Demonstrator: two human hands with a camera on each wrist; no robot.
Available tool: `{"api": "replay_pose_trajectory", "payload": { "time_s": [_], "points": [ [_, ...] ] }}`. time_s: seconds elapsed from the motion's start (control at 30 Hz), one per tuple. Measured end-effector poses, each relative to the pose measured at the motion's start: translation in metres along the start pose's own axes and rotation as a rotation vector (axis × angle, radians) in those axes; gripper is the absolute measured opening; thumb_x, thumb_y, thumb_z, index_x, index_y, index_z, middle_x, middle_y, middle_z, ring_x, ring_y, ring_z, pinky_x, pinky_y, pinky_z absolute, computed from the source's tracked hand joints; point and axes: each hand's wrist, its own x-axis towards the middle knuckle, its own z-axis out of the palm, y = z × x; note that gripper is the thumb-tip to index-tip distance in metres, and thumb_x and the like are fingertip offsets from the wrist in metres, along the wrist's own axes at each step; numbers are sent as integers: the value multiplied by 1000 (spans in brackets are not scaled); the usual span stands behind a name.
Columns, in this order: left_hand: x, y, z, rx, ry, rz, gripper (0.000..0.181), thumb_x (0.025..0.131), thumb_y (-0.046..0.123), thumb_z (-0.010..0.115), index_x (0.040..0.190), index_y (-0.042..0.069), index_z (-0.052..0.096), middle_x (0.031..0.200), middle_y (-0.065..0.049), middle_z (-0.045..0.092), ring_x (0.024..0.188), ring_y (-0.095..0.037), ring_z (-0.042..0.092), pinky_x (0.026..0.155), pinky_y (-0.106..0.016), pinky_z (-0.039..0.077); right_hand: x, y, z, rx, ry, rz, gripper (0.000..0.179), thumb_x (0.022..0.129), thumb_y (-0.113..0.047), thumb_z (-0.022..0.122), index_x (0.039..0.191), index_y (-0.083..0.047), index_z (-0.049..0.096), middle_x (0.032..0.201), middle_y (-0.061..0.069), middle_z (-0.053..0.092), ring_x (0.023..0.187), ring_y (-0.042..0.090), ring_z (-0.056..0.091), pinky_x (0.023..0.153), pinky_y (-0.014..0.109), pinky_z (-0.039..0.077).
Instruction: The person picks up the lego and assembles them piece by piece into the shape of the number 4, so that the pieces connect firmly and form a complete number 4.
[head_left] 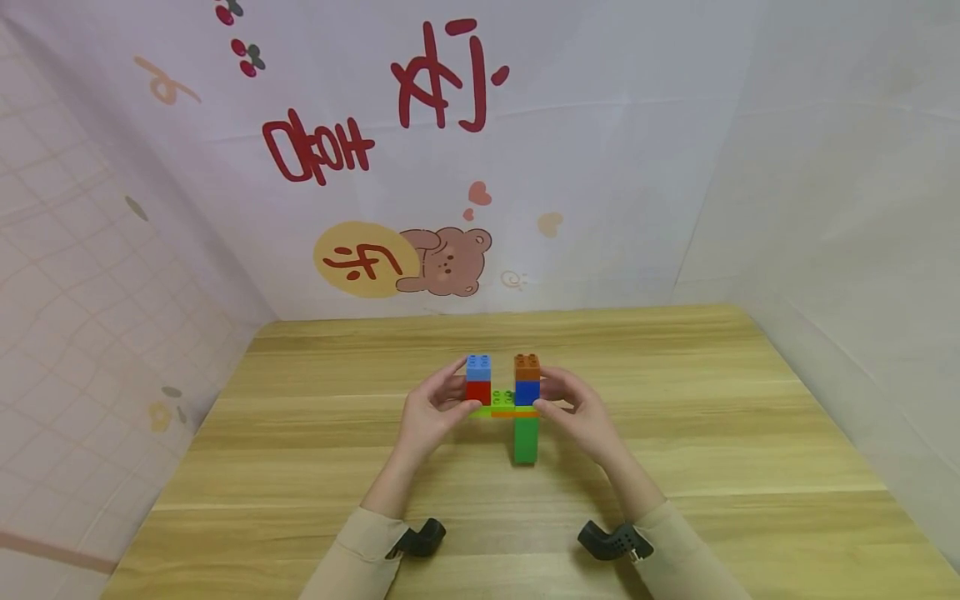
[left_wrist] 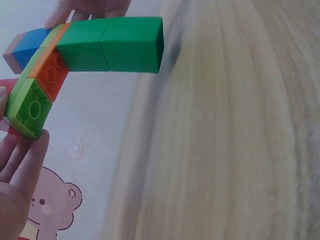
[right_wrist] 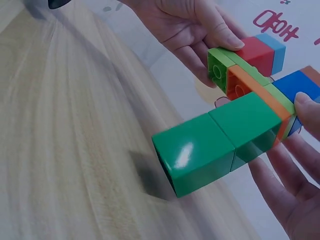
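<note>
Both hands hold one structure of toy building blocks in front of the body. On its left, a light blue block [head_left: 478,367] sits on a red block [head_left: 478,392]; on its right, a brown block [head_left: 527,367] tops a blue block [head_left: 527,392]. Lime green blocks [head_left: 501,398] join the two stacks, with an orange block [left_wrist: 51,75] beneath. Two green blocks [right_wrist: 215,137] form a single leg under the right side, its hollow end visible. My left hand [head_left: 429,417] pinches the left side by the red block. My right hand [head_left: 583,414] grips the right side around the blue block.
Underneath is a wood-grain table [head_left: 315,467]. A white cloth backdrop [head_left: 615,167] with red characters and a cartoon bear [head_left: 450,262] rises behind it. Black wrist devices [head_left: 423,539] sit at both sleeve cuffs.
</note>
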Motion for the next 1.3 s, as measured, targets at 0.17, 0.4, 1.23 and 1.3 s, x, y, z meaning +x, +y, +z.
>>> {"api": "replay_pose_trajectory", "payload": {
  "time_s": [0.17,0.4,1.23,1.3],
  "points": [
    [0,1,0,6,9,-43,59,83,-3,77,138,4,58,114,-20,68,99,-35,67,85,-30,57,0,3,1,-15,2,9,48,94,-6,68,139,-1,53,118,21,65,109,37,61,85,28,55],
    [3,-5,3,38,19,-90,60,83,-1,77,139,7,57,115,-18,68,100,-36,66,83,-31,58,-1,9,0,25,-1,13,50,94,-15,70,140,-7,54,115,18,66,103,33,62,80,29,58],
    [8,-48,12,32,66,-106,55,86,2,76,137,13,61,127,-14,65,104,-32,67,83,-31,58,-3,18,1,97,-36,152,57,93,-10,71,145,-4,50,123,23,59,105,33,62,78,38,60],
    [8,-50,13,53,64,-85,53,86,3,76,137,12,61,127,-15,65,104,-31,67,83,-31,57,-3,17,2,84,-27,161,56,93,-11,70,145,-6,50,123,22,59,107,33,62,79,37,60]
  ]
}}
